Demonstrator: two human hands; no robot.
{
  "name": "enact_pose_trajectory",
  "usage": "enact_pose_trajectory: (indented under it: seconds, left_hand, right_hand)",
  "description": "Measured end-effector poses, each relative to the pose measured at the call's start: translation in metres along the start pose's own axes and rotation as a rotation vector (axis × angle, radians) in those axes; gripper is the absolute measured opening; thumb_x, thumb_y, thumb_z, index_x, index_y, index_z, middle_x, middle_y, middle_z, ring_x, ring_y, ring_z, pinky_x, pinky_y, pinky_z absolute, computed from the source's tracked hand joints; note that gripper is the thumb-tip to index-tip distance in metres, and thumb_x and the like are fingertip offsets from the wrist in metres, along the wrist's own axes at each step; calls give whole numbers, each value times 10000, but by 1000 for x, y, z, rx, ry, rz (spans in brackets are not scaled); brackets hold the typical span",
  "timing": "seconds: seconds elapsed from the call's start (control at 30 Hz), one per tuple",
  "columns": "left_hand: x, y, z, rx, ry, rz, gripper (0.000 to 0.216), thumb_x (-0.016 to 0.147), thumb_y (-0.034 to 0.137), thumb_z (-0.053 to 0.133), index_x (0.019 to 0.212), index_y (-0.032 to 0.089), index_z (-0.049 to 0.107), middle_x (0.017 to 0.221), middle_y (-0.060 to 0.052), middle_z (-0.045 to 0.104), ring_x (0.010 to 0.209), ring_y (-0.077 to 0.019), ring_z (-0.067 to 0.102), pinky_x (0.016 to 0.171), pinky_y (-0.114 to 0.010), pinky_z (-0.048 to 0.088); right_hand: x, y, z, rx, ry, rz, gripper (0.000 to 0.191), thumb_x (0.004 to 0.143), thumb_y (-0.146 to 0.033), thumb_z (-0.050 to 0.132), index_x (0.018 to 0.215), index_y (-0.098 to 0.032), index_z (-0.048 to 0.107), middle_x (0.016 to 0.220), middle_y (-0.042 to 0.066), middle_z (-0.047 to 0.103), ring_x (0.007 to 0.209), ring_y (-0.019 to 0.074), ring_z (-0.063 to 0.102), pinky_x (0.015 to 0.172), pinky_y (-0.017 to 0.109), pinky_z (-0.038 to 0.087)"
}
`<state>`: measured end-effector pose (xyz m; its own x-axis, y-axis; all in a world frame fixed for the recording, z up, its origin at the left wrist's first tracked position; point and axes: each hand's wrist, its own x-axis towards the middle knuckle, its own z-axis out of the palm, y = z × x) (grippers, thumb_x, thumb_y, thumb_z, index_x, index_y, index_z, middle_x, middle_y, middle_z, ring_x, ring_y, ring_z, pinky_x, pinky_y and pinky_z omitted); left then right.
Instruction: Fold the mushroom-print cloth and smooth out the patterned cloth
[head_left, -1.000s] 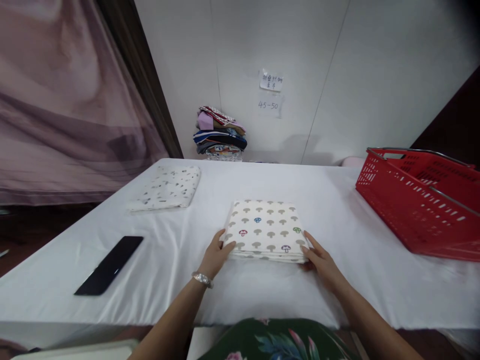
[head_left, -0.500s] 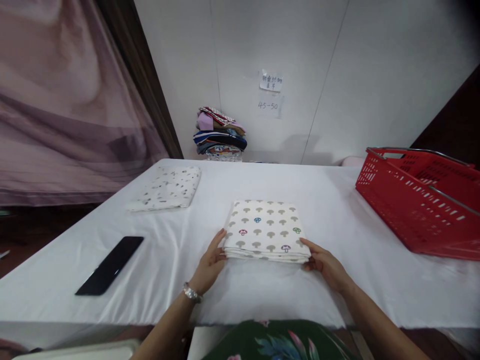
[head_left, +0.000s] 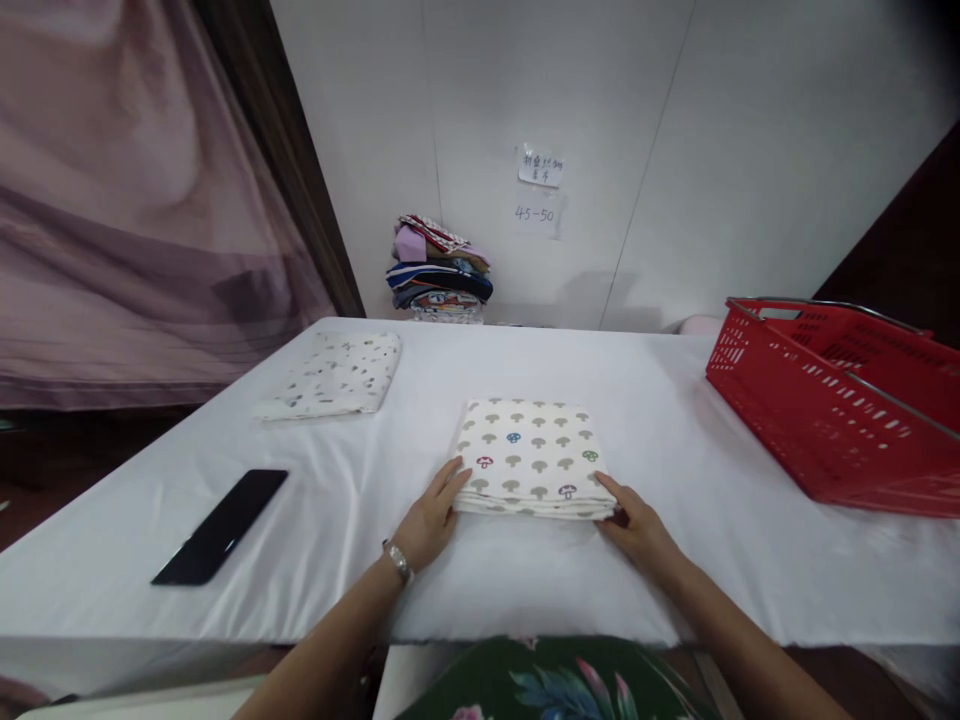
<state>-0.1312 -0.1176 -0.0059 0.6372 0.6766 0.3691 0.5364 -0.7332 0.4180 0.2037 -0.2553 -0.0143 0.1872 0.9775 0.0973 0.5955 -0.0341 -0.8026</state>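
A folded white cloth with a mushroom print [head_left: 531,455] lies on the white table [head_left: 675,420] in front of me. My left hand [head_left: 431,518] rests at its near left corner, fingers stretched out against the edge. At the near right corner lies my right hand [head_left: 637,525], fingers extended and touching the cloth's edge. Neither hand grips the cloth. A watch sits on my left wrist.
A second folded white cloth with small dark spots [head_left: 334,375] lies at the far left. A black phone [head_left: 221,525] lies near the left front edge. A red plastic basket [head_left: 832,400] stands at the right. A pile of folded clothes [head_left: 441,268] sits against the wall.
Both hands stayed at the cloth's near corners, shifting slightly along the edge; the folded cloth sits a little flatter and farther from me.
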Motion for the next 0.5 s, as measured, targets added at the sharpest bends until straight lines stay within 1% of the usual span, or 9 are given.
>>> enact_pose_trajectory:
  seconds: [0.07, 0.13, 0.2, 0.3, 0.4, 0.5]
  left_hand:
    - [0, 0, -1, 51, 10, 16, 575, 754, 24, 388, 1303, 197, 389, 1402, -89, 348, 1249, -183, 402, 970, -317, 441]
    - [1, -1, -3, 106, 39, 41, 497, 784, 91, 435, 1268, 204, 433, 1348, -85, 428, 1209, -193, 447, 959, -337, 448]
    - [4, -3, -8, 154, 79, 77, 439, 802, 156, 473, 1237, 208, 468, 1287, -87, 498, 1154, -206, 492, 949, -367, 446]
    - [15, -4, -20, 174, 135, 131, 406, 790, 197, 516, 1196, 205, 507, 1224, -97, 554, 1089, -223, 529, 927, -405, 439]
    - [33, 3, -39, 102, 215, 172, 376, 765, 207, 556, 1140, 199, 537, 1204, -97, 569, 1136, -240, 492, 967, -441, 391]
    - [55, 21, -66, -103, 274, 181, 342, 751, 208, 573, 1092, 194, 554, 1175, -83, 583, 1197, -236, 442, 1000, -425, 363]
  right_hand:
    - [1, 1, 0, -120, 50, -43, 554, 774, -275, 523, 1316, -297, 413, 1068, 37, 554, 861, 168, 575, 763, 305, 476]
    - [2, 1, 1, -193, 94, -89, 510, 785, -283, 520, 1289, -292, 445, 1041, 40, 557, 821, 165, 575, 731, 298, 480]
    - [5, 1, 2, -225, 129, -150, 475, 797, -290, 513, 1269, -279, 466, 1011, 44, 567, 796, 164, 573, 702, 291, 482]
    - [13, -1, -1, -218, 177, -252, 431, 813, -280, 489, 1243, -269, 488, 973, 48, 579, 813, 175, 562, 677, 290, 480]
    - [25, -16, -12, -200, 280, -325, 360, 808, -284, 510, 1165, -269, 549, 979, 53, 574, 905, 197, 535, 775, 337, 467]
    - [38, -44, -34, -120, 398, -351, 280, 784, -322, 565, 1053, -257, 608, 1081, 58, 550, 1043, 216, 494, 923, 389, 397]
